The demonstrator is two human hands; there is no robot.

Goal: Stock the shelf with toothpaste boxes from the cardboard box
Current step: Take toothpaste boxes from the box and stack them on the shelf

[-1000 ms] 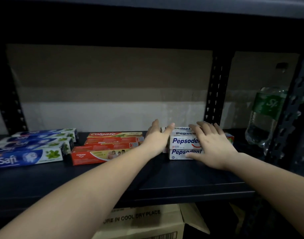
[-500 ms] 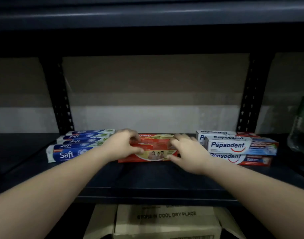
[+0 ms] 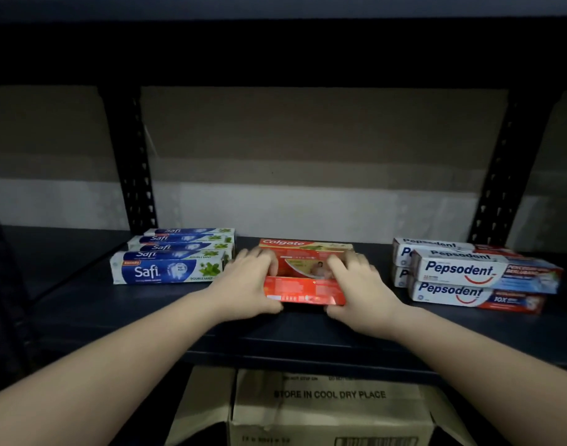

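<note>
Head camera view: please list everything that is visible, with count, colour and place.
Safi boxes: four visible, blue and white, shelf left.
Colgate boxes: red, at least three, shelf middle; exact count unclear.
Pepsodent boxes: at least four, white with red and blue, stacked at shelf right.
Shelf: one, dark.
Cardboard box: one, brown, open, below the shelf.
Left hand: grips the Colgate boxes' left end.
Right hand: grips their right end.

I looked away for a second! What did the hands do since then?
Both hands left the Pepsodent boxes and went left. Now the left hand and right hand grip the front Colgate box, tipped up. The Safi boxes stayed put.
</note>
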